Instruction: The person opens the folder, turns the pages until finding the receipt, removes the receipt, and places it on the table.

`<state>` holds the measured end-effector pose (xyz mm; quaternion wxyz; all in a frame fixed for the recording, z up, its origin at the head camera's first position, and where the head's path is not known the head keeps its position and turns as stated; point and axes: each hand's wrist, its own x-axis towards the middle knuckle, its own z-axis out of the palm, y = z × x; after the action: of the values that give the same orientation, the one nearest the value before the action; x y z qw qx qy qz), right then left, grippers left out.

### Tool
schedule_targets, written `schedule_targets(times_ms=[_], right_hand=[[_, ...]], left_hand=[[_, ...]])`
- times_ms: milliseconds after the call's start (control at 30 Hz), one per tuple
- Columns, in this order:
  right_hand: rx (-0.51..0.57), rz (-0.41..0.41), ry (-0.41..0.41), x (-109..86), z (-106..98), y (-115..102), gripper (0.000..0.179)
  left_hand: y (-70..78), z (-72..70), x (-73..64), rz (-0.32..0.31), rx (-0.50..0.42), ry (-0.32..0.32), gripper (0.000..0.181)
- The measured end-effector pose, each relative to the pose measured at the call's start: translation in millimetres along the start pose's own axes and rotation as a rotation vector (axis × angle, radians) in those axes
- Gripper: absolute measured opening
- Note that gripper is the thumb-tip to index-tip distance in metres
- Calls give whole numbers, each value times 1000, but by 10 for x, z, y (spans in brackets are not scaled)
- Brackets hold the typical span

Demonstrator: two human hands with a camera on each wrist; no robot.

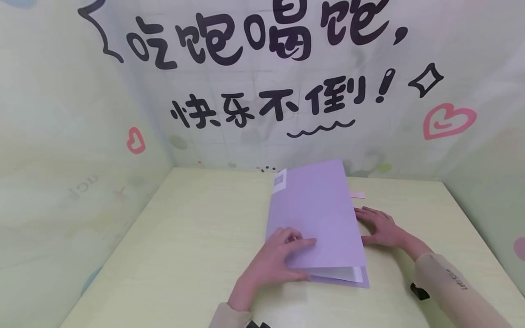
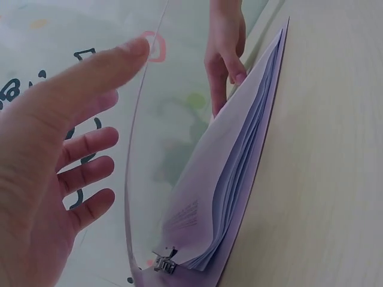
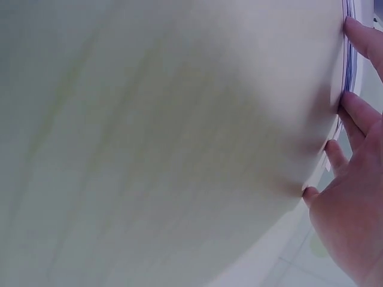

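Observation:
A lavender folder [image 1: 316,214] with a white label lies on the table, its cover lifted a little from the papers inside. My left hand [image 1: 279,255] is at its lower left, fingers over the cover and thumb by the bottom edge. In the left wrist view the left hand's fingers are spread beside the thin cover edge. Inside, a metal clip [image 2: 164,261] sits near the spine beside the papers [image 2: 230,173]. My right hand [image 1: 379,228] is at the folder's right side; in the right wrist view its fingertips rest along the edge of the page stack [image 3: 350,60].
The light wooden table [image 1: 184,250] spreads around the folder. A small pink strip [image 1: 358,195] sticks out past its right edge. Printed hangings with black lettering and pink hearts [image 1: 449,120] enclose the back and sides.

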<state>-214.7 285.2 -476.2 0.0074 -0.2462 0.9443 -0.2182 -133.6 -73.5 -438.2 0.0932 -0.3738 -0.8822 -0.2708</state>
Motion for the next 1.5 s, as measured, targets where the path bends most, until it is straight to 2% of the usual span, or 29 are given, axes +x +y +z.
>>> schedule_targets(times_ms=[233, 367, 433, 567, 800, 933, 1100, 1300, 1500], right_hand=[[31, -12, 3, 0, -1, 17, 82], [49, -20, -6, -4, -1, 13, 83], [61, -19, -14, -5, -8, 7, 83], [87, -10, -24, -1, -30, -11, 84], [89, -19, -20, 18, -44, -32, 83], [89, -28, -23, -2, -11, -11, 79], [79, -23, -27, -24, 22, 21, 79], [80, -16, -35, -31, 20, 16, 78], [73, -14, -45, -42, 15, 27, 77]], left_hand=[[7, -16, -22, 15, 74, 36, 47], [-10, -62, -61, 63, 114, 99, 40], [-20, -92, -85, 82, 106, 142, 39], [-55, -166, -149, 91, 36, 212, 37], [-150, -284, -305, 78, -259, 268, 42], [-176, -341, -430, 25, -377, 274, 48], [-210, -417, -557, -38, -405, 296, 58], [-225, -511, -630, -85, -391, 411, 67], [-215, -635, -627, -126, -410, 505, 68]])
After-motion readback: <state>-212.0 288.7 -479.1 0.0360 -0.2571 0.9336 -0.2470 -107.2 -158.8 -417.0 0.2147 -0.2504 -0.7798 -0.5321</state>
